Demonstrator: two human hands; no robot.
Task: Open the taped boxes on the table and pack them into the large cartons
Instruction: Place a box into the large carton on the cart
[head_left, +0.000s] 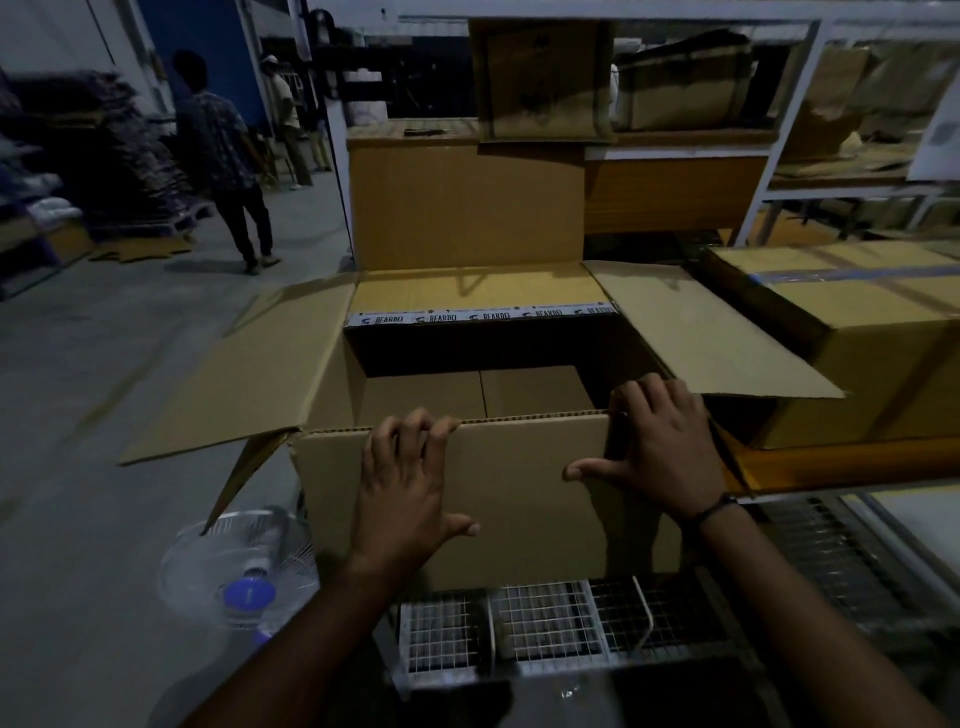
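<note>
cardboard carton (332, 374), hands (405, 483) (660, 447) curled over near flap (519, 493)

"beardo" repeats in dark print along the white tape strip (480, 316) on the carton's far flap (478, 288).

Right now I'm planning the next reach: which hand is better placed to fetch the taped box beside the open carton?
Probably the right hand, gripping the near flap of the open carton at its right end, beside the taped box. The left hand grips the flap farther from it.

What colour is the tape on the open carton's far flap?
White tape with repeated black lettering; head view.
</note>
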